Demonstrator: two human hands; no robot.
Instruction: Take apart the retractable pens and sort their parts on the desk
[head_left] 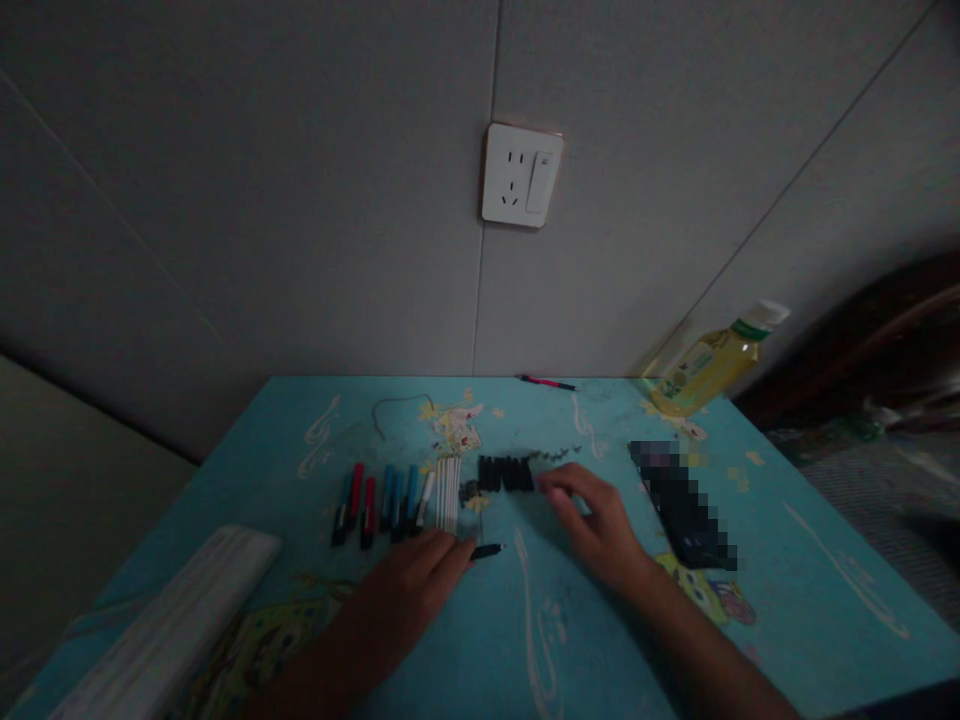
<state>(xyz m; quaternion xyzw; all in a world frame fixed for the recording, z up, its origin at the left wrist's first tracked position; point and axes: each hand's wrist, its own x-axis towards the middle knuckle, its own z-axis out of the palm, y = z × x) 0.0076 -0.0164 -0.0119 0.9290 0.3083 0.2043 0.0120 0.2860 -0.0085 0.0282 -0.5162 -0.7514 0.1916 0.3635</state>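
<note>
My left hand (420, 578) is closed around a pen whose black front end (487, 551) sticks out to the right, with a thin tip showing. My right hand (596, 515) has thumb and forefinger pinched together just right of a row of short black cylinders (505, 474); whatever is between the fingertips is too small to make out. Thin white pen refills (448, 495) lie side by side beyond my left hand. Left of them are several pen barrels with black ends, among them red (368, 508) and blue (388, 492) ones. Tiny metallic-looking parts (555, 455) lie behind the black row.
A blue patterned cover lies on the table (540, 620). A yellow drink bottle (705, 370) stands at the back right, and a partly pixelated dark phone-like slab (686, 510) lies nearer. A red-and-black pen (547, 382) rests by the wall. A long pale object (176, 620) occupies the left front.
</note>
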